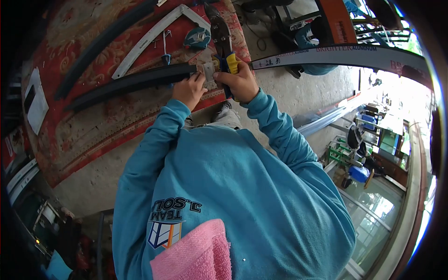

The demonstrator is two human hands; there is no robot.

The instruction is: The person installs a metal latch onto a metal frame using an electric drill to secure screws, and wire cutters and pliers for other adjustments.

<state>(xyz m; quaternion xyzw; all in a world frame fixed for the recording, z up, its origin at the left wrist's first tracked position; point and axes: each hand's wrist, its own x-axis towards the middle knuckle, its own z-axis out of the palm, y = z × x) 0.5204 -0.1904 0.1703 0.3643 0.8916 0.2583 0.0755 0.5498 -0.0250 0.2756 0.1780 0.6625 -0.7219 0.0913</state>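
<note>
Blue-and-yellow handled snips (222, 39) are in my right hand (241, 83), whose fingers wrap round the handles, with the dark jaws pointing away from me. My left hand (189, 90) is closed with its fingertips on a small pale metal plate (208, 73). That plate lies between my hands, at the end of a long dark curved profile (135, 83). To the right of my right hand, a long curved strip with printed film (326, 56) extends to the right.
A red patterned cloth (107, 109) covers the table. On it are an angle ruler (149, 41), a teal tape measure (198, 38), a screwdriver (165, 51), another dark profile (100, 49) and a white sheet (36, 101). Frames and equipment stand at the right.
</note>
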